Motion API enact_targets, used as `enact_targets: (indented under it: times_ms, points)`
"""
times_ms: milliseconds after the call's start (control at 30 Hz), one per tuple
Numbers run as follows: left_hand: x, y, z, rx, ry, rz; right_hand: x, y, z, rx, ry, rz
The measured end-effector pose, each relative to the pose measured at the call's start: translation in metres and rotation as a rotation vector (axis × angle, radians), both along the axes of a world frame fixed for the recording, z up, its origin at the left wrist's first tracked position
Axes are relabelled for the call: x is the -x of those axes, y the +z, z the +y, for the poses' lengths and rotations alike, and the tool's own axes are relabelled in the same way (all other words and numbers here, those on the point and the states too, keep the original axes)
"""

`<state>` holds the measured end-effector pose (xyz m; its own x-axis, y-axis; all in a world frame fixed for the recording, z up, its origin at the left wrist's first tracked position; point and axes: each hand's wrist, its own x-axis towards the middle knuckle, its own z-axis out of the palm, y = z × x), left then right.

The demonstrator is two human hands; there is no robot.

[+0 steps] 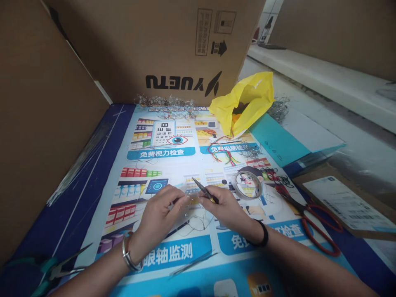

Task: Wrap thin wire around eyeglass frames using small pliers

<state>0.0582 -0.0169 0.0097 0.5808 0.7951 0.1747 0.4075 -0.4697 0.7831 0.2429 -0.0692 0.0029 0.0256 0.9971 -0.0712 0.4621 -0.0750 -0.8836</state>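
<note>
My left hand (165,210) is closed in a pinch at the middle of the poster. Between its fingertips and the right hand runs a fine wire (192,194), and loops of it hang below. My right hand (224,206) is closed around small pointed pliers (202,189), dark with some yellow on the handle. Their tip points up and to the left, away from me. The thumbs and fingers of both hands nearly meet. On the poster below the hands lie several straight thin wires (193,264).
A yellow bag (244,103) gapes open at the back, coloured threads (227,154) trailing from it. Tape roll (248,185) and red-handled scissors (318,227) lie right; green-handled scissors (51,272) lie front left. Wire tangles (167,103) line the back cardboard (123,49).
</note>
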Motion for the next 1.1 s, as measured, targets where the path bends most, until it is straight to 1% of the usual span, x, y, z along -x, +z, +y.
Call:
enact_targets:
  times_ms: [133,267,367,533,633,767,1000,1100]
  points:
    - [0.001,-0.001,-0.001,-0.142,-0.007,-0.013,-0.001,-0.003,0.0,-0.003,-0.01,0.01]
    - [0.002,0.001,-0.002,-0.158,-0.031,0.004,-0.003,-0.005,-0.001,-0.008,-0.027,-0.002]
    - [0.002,0.004,-0.002,-0.159,-0.074,0.046,-0.003,-0.004,-0.001,0.001,-0.018,-0.011]
    - [0.0,0.009,-0.003,-0.283,-0.11,0.144,-0.001,-0.003,-0.001,-0.016,0.008,-0.005]
    - [-0.002,0.01,-0.003,-0.327,-0.124,0.189,-0.001,-0.003,-0.002,-0.024,0.015,-0.015]
    - [-0.003,0.009,-0.003,-0.381,-0.134,0.234,-0.001,-0.005,-0.002,-0.027,0.008,-0.048]
    - [-0.002,0.008,-0.008,-0.548,-0.173,0.288,0.001,-0.007,-0.002,-0.044,-0.007,-0.103]
    - [-0.002,0.008,-0.009,-0.594,-0.18,0.299,0.002,-0.007,-0.002,-0.063,-0.016,-0.124]
